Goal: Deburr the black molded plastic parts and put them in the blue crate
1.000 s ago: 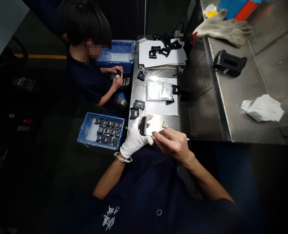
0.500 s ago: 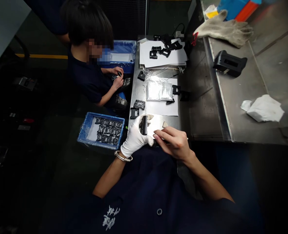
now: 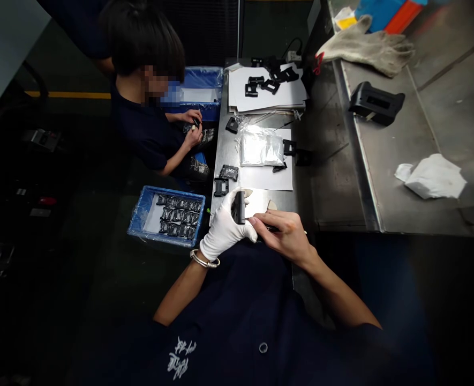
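My left hand (image 3: 224,228) wears a white glove and is shut around a small black plastic part (image 3: 239,207), which stands upright in its fingers. My right hand (image 3: 283,233) is bare and pinches a slim tool (image 3: 296,231) with a pale tip showing past the fingers. Its fingertips sit just beside the black part's lower end, and the tool's working end is hidden. Below both hands lies a white sheet (image 3: 261,202), with small beige scraps (image 3: 272,205) at its edge.
A co-worker (image 3: 148,134) works at the table's far left side. A blue-lined crate (image 3: 140,214) of black wrapped parts sits left of me. Beyond lie a sealed plastic bag (image 3: 261,150) and black parts on papers (image 3: 266,86). A steel bench (image 3: 401,161) runs along the right.
My right hand has closed in slightly toward the black part, and the part sits a little further right in my gloved hand. The co-worker's hands have shifted only slightly.
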`<state>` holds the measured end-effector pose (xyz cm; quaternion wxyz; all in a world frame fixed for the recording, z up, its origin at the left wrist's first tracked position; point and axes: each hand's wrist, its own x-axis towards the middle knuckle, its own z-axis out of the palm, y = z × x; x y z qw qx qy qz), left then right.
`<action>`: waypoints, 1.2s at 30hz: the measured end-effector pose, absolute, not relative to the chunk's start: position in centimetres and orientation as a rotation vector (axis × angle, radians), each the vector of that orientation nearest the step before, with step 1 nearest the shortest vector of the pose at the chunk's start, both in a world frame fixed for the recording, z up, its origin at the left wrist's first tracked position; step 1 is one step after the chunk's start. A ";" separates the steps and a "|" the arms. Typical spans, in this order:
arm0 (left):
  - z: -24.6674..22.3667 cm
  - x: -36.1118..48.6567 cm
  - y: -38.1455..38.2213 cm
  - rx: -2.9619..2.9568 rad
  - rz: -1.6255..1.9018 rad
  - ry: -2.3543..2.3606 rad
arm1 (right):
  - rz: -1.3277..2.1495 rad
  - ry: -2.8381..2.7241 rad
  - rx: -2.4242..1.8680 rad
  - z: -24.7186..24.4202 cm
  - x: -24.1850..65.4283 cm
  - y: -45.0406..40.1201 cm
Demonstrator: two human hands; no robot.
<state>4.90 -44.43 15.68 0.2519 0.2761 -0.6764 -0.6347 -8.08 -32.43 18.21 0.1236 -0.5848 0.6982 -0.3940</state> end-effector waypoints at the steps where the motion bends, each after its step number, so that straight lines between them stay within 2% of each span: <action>1: 15.7 4.9 -44.4 0.754 -1.721 -1.855 | -1.147 2.056 -1.705 18.1 -8.2 -32.5; 14: 16.5 4.8 -43.7 0.698 -1.746 -2.009 | -1.165 2.262 -1.667 18.1 -9.9 -33.2; 20: 16.6 4.9 -43.4 0.663 -1.726 -2.039 | -1.064 2.433 -1.633 17.6 -11.5 -33.6; 25: 16.5 4.9 -43.7 0.613 -1.714 -1.958 | -1.376 2.349 -1.247 17.1 -12.3 -33.0; 28: 16.6 4.9 -43.8 0.571 -1.696 -1.888 | -1.448 2.172 -0.971 16.3 -12.0 -32.2; 31: 16.9 4.6 -43.9 0.566 -1.784 -1.640 | -1.464 1.994 -0.796 15.2 -11.3 -31.3; 36: 16.5 3.9 -45.5 0.794 -2.172 -0.727 | -1.580 1.748 -0.662 14.8 -9.9 -30.7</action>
